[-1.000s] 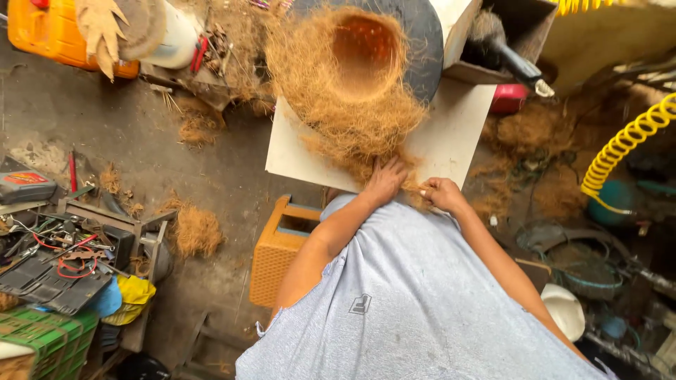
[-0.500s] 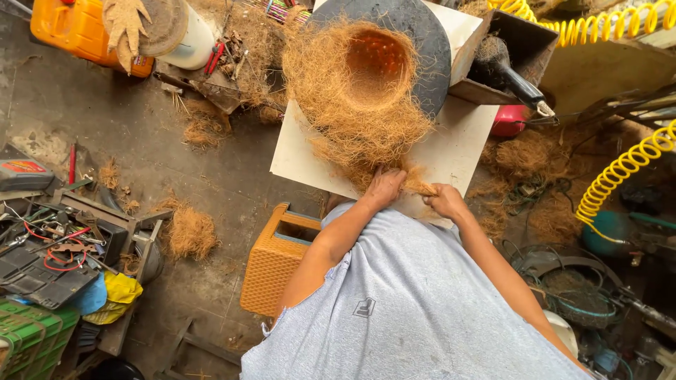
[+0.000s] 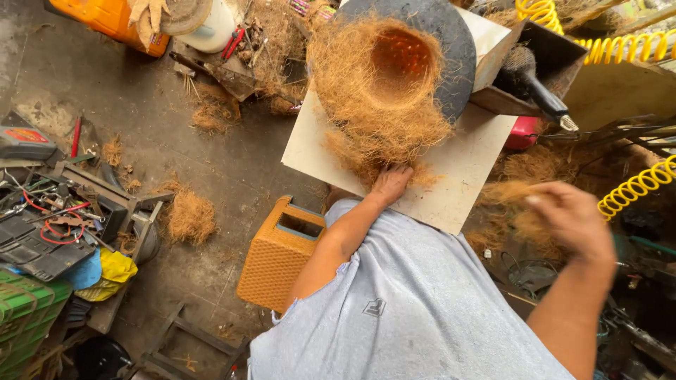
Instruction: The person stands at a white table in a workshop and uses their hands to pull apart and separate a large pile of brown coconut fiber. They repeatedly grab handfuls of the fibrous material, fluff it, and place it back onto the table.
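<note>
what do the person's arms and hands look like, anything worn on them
Both arms are bare from above the elbow down. The left hand and right hand wear no gloves; no rings, watch or bands are visible, though the right is motion-blurred. A short-sleeved light grey shirt with a small dark emblem covers the shoulders.

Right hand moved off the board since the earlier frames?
Yes. The right hand has swung out past the white board edge, clutching fibre; left hand stays on it.

your left hand (image 3: 391, 183) presses the coir fibre nest (image 3: 380, 98) down on the pale board (image 3: 465, 169). your right hand (image 3: 572, 219), blurred, is off to the side pinching a fibre tuft (image 3: 508, 191). orange stool (image 3: 280, 252) sits below the board.
</note>
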